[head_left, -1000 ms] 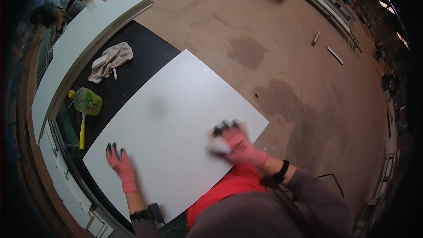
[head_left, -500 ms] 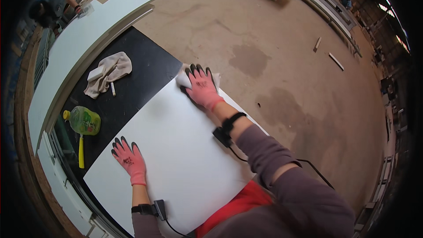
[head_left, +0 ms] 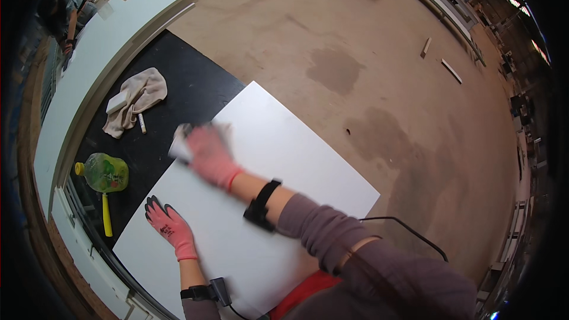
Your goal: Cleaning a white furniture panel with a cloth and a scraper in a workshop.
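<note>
A large white panel [head_left: 296, 148] lies flat in front of me over a black tabletop [head_left: 189, 71]. My right hand [head_left: 211, 155], in a pink glove with dark fingertips, presses a pale cloth [head_left: 178, 144] onto the panel near its far left edge. Motion blurs this hand, and its fingers partly cover the cloth. My left hand [head_left: 170, 226], gloved alike, rests palm down near the panel's left edge, fingers stretched out and holding nothing. Both wrists wear black straps with small devices.
Left on the black top are a crumpled beige rag [head_left: 148, 90], a white block [head_left: 117, 102], a bottle of green liquid [head_left: 109, 172] and a yellow-handled tool [head_left: 106, 216]. Beyond stands a long white panel [head_left: 89, 62], where another person [head_left: 65, 15] bends. Brown floor [head_left: 403, 124] spreads right.
My right hand has swept with the cloth from the panel's far corner toward the left edge. The left hand stays nearly in place. The other person's arm has shifted.
</note>
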The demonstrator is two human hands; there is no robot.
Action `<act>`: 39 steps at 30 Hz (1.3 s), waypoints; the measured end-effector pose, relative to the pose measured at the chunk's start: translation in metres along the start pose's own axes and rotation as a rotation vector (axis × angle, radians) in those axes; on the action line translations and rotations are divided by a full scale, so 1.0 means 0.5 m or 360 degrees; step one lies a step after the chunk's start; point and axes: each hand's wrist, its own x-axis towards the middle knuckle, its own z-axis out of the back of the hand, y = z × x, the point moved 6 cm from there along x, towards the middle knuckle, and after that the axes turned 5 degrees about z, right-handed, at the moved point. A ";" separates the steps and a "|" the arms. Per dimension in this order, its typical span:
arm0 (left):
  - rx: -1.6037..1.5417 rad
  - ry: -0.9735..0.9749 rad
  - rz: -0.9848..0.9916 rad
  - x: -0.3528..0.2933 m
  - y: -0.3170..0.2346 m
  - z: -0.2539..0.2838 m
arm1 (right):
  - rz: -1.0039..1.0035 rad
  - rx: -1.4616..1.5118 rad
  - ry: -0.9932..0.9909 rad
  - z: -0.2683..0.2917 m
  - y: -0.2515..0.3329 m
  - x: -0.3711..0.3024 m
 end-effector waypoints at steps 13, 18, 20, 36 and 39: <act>0.0157 0.0023 -0.0018 0.005 -0.019 0.008 | -0.1054 -0.0689 -0.0126 0.344 -0.234 -0.675; 0.0226 -0.0008 -0.0073 0.007 0.013 -0.028 | -0.2329 0.1178 -0.1264 0.352 -0.303 -1.094; 0.0246 0.0015 -0.0041 0.014 0.030 -0.038 | -0.2090 0.1165 -0.1585 0.383 -0.261 -1.070; 0.0260 0.0054 -0.0108 0.012 0.008 -0.035 | -0.0475 -0.0552 0.0260 0.312 -0.063 -0.621; 0.0272 0.0054 0.0023 0.009 0.005 -0.024 | -0.0268 -0.0443 0.0170 0.308 -0.100 -0.498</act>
